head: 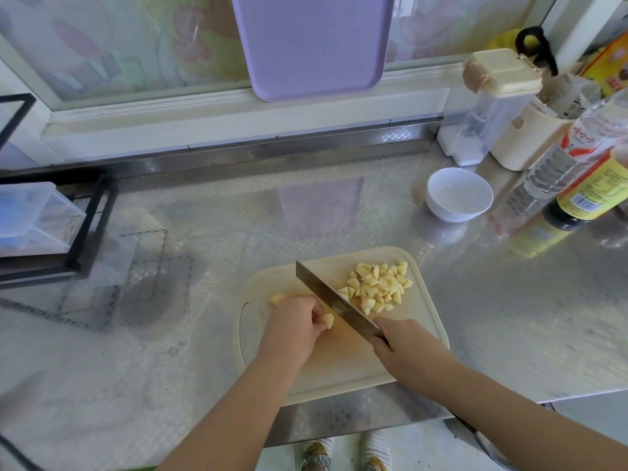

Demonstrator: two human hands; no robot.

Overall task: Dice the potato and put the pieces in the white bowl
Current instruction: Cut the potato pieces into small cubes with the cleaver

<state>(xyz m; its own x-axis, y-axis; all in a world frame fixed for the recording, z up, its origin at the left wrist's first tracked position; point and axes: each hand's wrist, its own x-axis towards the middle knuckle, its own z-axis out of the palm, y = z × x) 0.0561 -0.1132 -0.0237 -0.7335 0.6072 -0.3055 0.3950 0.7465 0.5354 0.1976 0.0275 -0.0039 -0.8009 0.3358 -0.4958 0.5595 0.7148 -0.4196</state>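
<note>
Clamped around the knife handle, the right hand (404, 345) holds the cleaver-style knife (334, 299) with its blade angled up and to the left across the cream cutting board (343, 362). Its fingers wrap the handle fully, so the handle itself is almost hidden. The left hand (292, 326) is curled over the uncut piece of potato (279, 298), whose pale end pokes out past the knuckles on the far side. A small potato chunk (328, 320) sits at the left fingertips, just beside the blade; whether the fingers pinch it or merely touch it, I cannot tell.

On the right side of the blade, a heap of diced potato pieces (377, 287) lies on the far right part of the board. The white bowl (459, 194) stands on the metal counter (204, 232) beyond the board, well apart from it, with no potato inside. To its right stand bottles (588, 185) and a cream container (520, 144). A lilac tray (312, 45) leans against the window behind.
</note>
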